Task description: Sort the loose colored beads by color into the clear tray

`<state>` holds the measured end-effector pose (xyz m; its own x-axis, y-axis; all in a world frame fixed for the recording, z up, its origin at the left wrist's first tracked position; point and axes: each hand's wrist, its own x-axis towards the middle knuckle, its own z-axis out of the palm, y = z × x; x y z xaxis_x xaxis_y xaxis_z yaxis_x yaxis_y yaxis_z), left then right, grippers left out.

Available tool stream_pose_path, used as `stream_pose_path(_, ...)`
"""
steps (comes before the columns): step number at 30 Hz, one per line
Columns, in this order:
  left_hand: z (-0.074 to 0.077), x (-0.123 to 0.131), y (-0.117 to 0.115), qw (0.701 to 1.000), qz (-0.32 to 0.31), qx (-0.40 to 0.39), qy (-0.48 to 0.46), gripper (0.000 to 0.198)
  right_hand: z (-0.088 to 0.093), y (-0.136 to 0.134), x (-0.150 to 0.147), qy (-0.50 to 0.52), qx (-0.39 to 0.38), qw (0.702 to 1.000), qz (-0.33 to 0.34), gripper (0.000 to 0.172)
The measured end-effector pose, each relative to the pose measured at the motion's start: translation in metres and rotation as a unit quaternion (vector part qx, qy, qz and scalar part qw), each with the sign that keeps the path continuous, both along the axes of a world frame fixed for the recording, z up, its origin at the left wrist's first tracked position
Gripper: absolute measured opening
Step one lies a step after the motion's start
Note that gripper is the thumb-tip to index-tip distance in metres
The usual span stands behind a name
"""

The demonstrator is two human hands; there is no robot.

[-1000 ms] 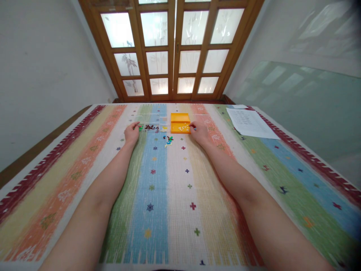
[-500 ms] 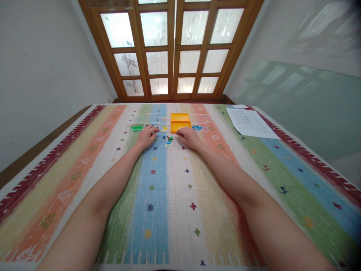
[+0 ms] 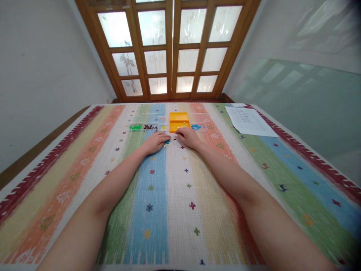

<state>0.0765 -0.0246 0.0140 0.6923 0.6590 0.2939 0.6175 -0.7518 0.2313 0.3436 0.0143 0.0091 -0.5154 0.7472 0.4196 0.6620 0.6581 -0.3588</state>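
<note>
My left hand [image 3: 156, 143] rests over a small pile of coloured pieces [image 3: 167, 143], its fingers together and partly covering them; what it holds, if anything, is too small to tell. My right hand [image 3: 187, 137] is closed in a pinch just in front of the open orange box [image 3: 179, 117], with a tiny dark piece [image 3: 175, 139] on the cloth beside its fingertips. Clear boxes beyond hold green pieces [image 3: 135, 127], dark brown pieces [image 3: 150, 127], yellow pieces [image 3: 163, 128] and blue pieces [image 3: 195, 127]. White bits lie in the orange box.
A striped cloth [image 3: 180, 210] covers the table. Printed paper sheets [image 3: 249, 120] lie at the back right. Wooden doors with glass panes [image 3: 158, 62] stand beyond the table, with walls on both sides.
My left hand has moved right and toward me, from the brown pieces to the small pile, uncovering the brown pieces. My right hand has stayed near the orange box. The view has shifted slightly.
</note>
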Motion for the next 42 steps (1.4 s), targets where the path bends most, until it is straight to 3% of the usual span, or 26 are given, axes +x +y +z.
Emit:
stream_pose_path(4, 0.001, -0.004, -0.001, 0.999, 0.010, -0.006, -0.035, 0.043, 0.000, 0.001, 0.001, 0.000, -0.003, 1.000, 0.000, 0.025)
stream_pose_path(12, -0.007, -0.011, 0.005, 0.981, 0.098, -0.082, -0.145, 0.052, 0.002, -0.002, 0.001, -0.002, -0.006, 1.000, 0.002, 0.025)
stream_pose_path(19, -0.005, -0.012, 0.004, 0.994, 0.031, -0.029, -0.100, 0.048, 0.000, 0.000, 0.001, -0.007, -0.008, 1.000, 0.004, 0.026)
stream_pose_path(27, -0.002, -0.007, 0.002, 0.998, 0.003, -0.003, -0.055, 0.048, 0.001, -0.001, 0.001, -0.006, -0.015, 1.000, 0.005, 0.024)
stream_pose_path(35, -0.001, -0.009, 0.001, 0.997, 0.030, 0.018, -0.067, 0.040, 0.002, -0.004, 0.000, -0.056, 0.004, 0.997, 0.055, 0.017)
stream_pose_path(42, 0.001, -0.005, -0.002, 0.998, 0.026, 0.012, -0.058, 0.039, 0.001, -0.010, -0.015, -0.065, 0.025, 0.998, 0.003, 0.015)
